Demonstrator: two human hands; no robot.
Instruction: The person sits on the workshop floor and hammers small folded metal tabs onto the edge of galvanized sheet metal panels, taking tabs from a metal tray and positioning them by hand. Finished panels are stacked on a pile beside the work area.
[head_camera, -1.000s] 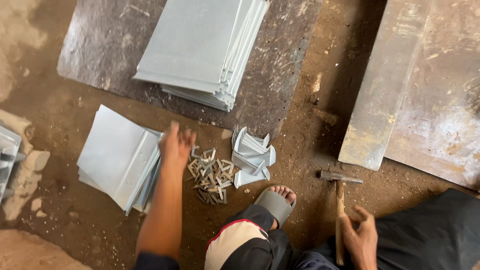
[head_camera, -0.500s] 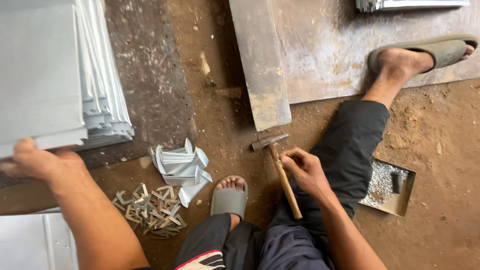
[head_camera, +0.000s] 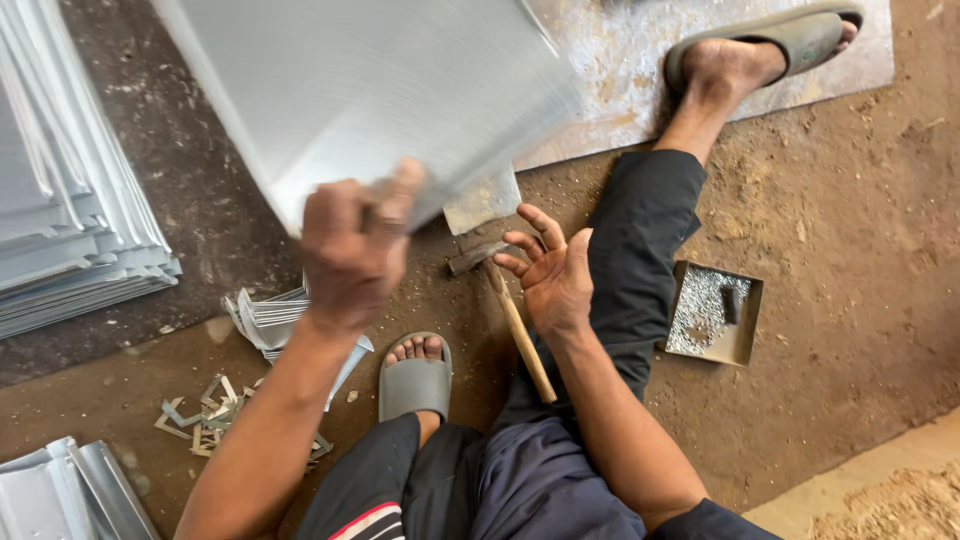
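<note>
Two hands are at work. My left hand is clenched on the near edge of a big grey metal sheet, holding it tilted above the dirt floor. My right hand is released, fingers spread, hovering just over the hammer that lies on the ground beside my leg. A small tray of nails sits near my knee.

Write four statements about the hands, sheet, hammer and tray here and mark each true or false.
1. The left hand grips a metal sheet. True.
2. The right hand is clenched around the hammer. False: its fingers are spread open above the handle.
3. The small tray sits left of the stacked sheets. False: it lies on the right, beside the leg.
4. Metal scraps lie on the ground near the sandalled foot. True.
</note>
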